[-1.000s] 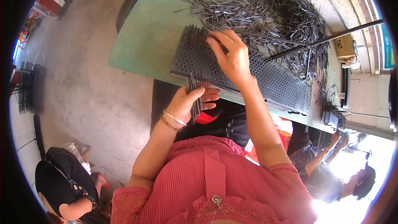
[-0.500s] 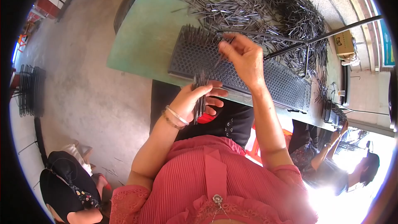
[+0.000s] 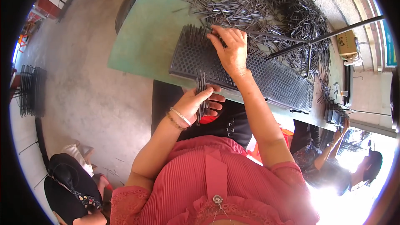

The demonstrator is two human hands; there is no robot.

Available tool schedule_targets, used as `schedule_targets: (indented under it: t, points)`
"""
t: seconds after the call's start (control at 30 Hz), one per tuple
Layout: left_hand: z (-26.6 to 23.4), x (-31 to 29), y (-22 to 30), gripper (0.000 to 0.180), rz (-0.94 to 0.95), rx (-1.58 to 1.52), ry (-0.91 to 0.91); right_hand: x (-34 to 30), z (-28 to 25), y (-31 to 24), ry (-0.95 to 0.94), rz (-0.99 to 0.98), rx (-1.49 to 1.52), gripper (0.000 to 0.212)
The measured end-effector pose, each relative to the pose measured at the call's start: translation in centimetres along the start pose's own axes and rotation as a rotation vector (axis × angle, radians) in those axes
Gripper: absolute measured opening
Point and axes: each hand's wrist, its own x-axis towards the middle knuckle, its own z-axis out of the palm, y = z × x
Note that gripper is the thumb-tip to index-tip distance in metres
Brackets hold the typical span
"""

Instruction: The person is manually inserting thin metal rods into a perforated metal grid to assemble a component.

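Observation:
My left hand (image 3: 192, 103) is closed around an upright bundle of thin dark rods (image 3: 202, 84), in front of the table's near edge. Its outer fingers stretch out to the right behind the bundle. Over the far left part of a black perforated tray (image 3: 189, 60), my right hand (image 3: 233, 52) has thumb and forefinger drawn together in a pinch. What lies between those fingertips is too small to make out. Thin rods (image 3: 193, 33) stand upright in the tray's far rows, just left of the right fingertips.
A large heap of loose dark rods (image 3: 246, 6) covers the far side of the green table (image 3: 139, 37). Black metal bars (image 3: 329, 34) cross above the tray's right half. One person (image 3: 329, 166) works at the right; another (image 3: 71, 183) sits at the lower left.
My right hand has moved left and away from me, from over the tray's middle to its far rows of standing rods. The left hand with its bundle has barely moved.

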Motion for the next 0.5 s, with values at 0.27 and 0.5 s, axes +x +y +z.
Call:
schedule_targets:
  t: [0.27,0.5]
  points:
    - [-1.0,0.3,0.1,0.035,0.14,0.068,-0.119,-0.5,-2.8,-2.1,-0.085,0.107,0.15,0.023]
    - [0.2,-0.1,0.3,0.036,0.168,0.082,-0.163,-2.0,-6.5,-3.9,-0.756,0.93,0.911,0.027]
